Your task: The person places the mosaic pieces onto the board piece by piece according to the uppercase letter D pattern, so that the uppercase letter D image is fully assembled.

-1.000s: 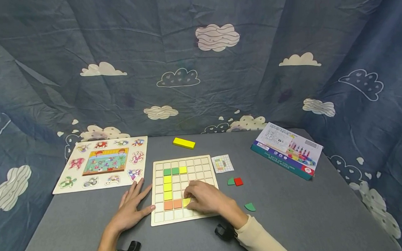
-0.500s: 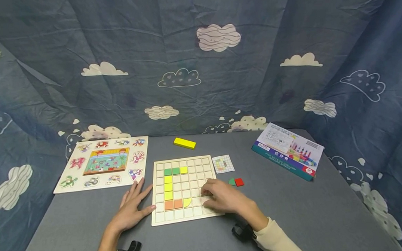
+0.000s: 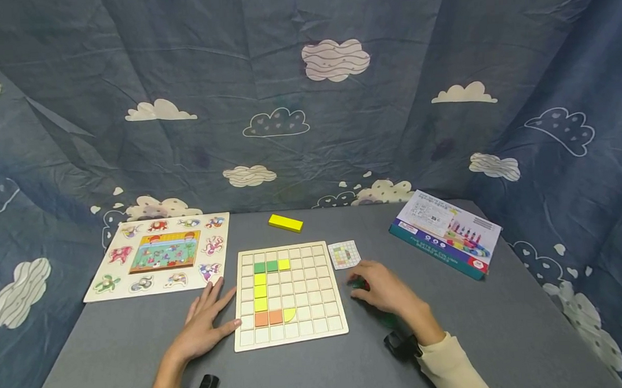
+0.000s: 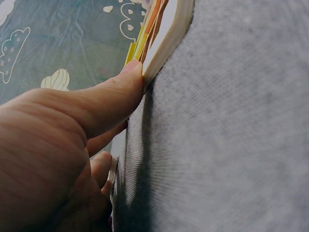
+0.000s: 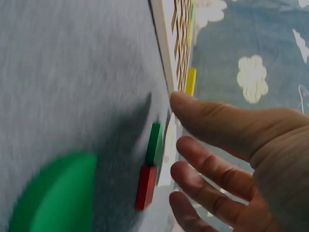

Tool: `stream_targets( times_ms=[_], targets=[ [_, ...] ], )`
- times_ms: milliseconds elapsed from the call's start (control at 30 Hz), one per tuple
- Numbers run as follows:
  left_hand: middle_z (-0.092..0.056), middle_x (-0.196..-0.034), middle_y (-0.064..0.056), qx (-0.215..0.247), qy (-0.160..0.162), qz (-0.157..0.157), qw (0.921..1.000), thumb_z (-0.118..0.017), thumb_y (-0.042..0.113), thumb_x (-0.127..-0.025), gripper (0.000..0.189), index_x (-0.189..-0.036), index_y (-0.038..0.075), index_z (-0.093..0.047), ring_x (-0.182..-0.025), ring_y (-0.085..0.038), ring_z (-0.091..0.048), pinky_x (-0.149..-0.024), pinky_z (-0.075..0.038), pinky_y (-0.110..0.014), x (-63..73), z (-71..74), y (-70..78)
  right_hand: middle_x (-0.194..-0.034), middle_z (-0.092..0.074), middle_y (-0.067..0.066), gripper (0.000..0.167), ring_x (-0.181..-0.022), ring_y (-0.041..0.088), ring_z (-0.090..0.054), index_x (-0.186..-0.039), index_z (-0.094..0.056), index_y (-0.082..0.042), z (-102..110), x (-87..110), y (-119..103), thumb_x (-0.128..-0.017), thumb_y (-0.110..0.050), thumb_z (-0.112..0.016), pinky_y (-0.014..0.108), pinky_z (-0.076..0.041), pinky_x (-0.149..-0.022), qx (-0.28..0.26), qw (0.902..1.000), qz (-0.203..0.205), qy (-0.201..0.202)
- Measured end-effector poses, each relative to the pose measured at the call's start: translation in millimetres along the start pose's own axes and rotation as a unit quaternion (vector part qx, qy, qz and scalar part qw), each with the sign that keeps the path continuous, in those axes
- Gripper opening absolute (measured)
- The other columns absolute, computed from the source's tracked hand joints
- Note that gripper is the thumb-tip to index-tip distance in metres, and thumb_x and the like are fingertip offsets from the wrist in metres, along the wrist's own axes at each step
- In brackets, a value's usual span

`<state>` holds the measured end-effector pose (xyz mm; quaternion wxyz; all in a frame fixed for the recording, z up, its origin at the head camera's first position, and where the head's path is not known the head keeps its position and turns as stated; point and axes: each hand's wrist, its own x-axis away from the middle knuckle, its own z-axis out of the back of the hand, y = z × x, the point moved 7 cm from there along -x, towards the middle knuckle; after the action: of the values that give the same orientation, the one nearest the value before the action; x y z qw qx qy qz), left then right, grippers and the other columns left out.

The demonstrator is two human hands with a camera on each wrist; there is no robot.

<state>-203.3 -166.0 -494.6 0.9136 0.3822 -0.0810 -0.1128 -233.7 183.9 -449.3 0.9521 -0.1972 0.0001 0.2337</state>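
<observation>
A wooden grid board (image 3: 316, 312) lies mid-table. On it are two green squares (image 3: 266, 267), several yellow squares (image 3: 260, 291), two orange squares (image 3: 268, 318) and a yellow quarter-circle tile (image 3: 289, 315). My left hand (image 3: 199, 325) rests on the table with fingers spread, its thumb touching the board's left edge. Right of the board, my right hand (image 3: 385, 292) hovers with loosely bent fingers and nothing between them. Beneath it, mostly hidden from the head view, a green piece (image 5: 154, 145) touches a red square (image 5: 146, 187); nearer the right wrist camera lies a green quarter-circle tile (image 5: 58, 193).
A small pattern card (image 3: 345, 254) sits by the board's upper right corner. Behind the board lies a yellow bar (image 3: 285, 223). At the left is a picture puzzle board (image 3: 153, 282); a boxed set (image 3: 443, 234) lies at the back right. A cloud-print cloth hangs behind.
My right hand has let go of the yellow quarter-circle tile on the board and moved right, over the loose green and red pieces. The left hand has stayed in place.
</observation>
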Motion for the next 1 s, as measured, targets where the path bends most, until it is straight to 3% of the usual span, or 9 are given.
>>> stream_targets(
  times_ms=[200, 467, 733, 1000],
  targets=[
    [-0.011, -0.167, -0.021, -0.001, 0.0, 0.001, 1.0, -0.074, 0.038, -0.09, 0.077, -0.154, 0.01, -0.041, -0.154, -0.044, 0.005, -0.118, 0.008, -0.066, -0.3, -0.9, -0.6, -0.107, -0.067, 0.008, 0.027, -0.096, 0.024, -0.06, -0.109, -0.075, -0.008, 3, 1.2, 17, -0.085, -0.017, -0.082, 0.045, -0.055, -0.085, 0.023, 0.9991, -0.033, -0.009],
    [-0.01, -0.167, -0.022, 0.003, 0.002, -0.005, 1.0, -0.074, 0.037, -0.09, 0.077, -0.154, 0.009, -0.041, -0.154, -0.045, 0.005, -0.117, 0.008, -0.067, 0.2, 0.4, -0.4, -0.111, -0.068, 0.01, 0.026, -0.102, 0.026, -0.061, -0.111, -0.075, -0.009, 2, 0.2, 23, -0.086, -0.016, -0.08, 0.048, -0.054, -0.089, 0.034, 0.9982, -0.048, -0.01],
    [-0.01, -0.167, -0.021, 0.004, -0.005, 0.001, 1.0, -0.074, 0.037, -0.09, 0.078, -0.154, 0.01, -0.04, -0.154, -0.044, 0.006, -0.118, 0.008, -0.066, 1.2, -1.9, -2.4, -0.097, -0.068, 0.003, 0.018, -0.089, 0.018, -0.061, -0.102, -0.075, -0.011, -3, 1.0, 25, -0.085, -0.014, -0.081, 0.043, -0.054, -0.083, 0.037, 0.9984, -0.041, -0.006],
    [-0.011, -0.167, -0.021, 0.0, 0.001, -0.007, 1.0, -0.074, 0.036, -0.09, 0.077, -0.154, 0.009, -0.041, -0.154, -0.044, 0.005, -0.117, 0.007, -0.066, -0.9, 0.1, -1.5, -0.094, -0.068, 0.001, 0.017, -0.086, 0.016, -0.062, -0.097, -0.071, -0.011, 1, -0.9, 26, -0.084, -0.014, -0.082, 0.041, -0.054, -0.079, 0.031, 0.9979, -0.056, 0.006]
  ],
)
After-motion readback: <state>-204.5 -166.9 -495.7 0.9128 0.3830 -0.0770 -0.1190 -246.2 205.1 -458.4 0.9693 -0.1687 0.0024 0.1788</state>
